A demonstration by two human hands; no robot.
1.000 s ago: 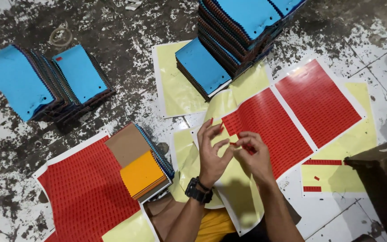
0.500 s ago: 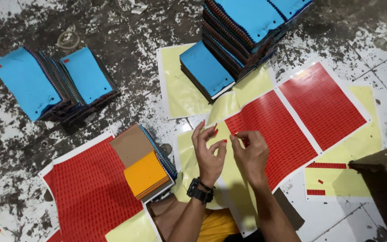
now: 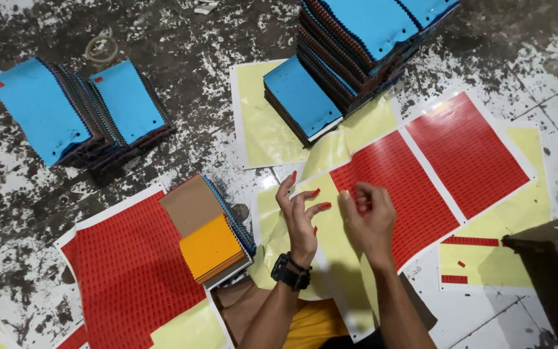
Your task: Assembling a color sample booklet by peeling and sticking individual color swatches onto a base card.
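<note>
Honestly maybe halfway: left hand (image 3: 299,216) spread open with small red stickers (image 3: 316,192) on its fingertips, right hand (image 3: 368,216) pinching at the half-peeled red sticker sheet (image 3: 398,190) on the floor (image 3: 27,207), full sheets untouched.

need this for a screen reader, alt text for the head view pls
Two bare hands, left hand and right hand, pick small red stickers off a red sticker sheet on a paint-flecked floor, among blue-covered swatch stacks.
</note>
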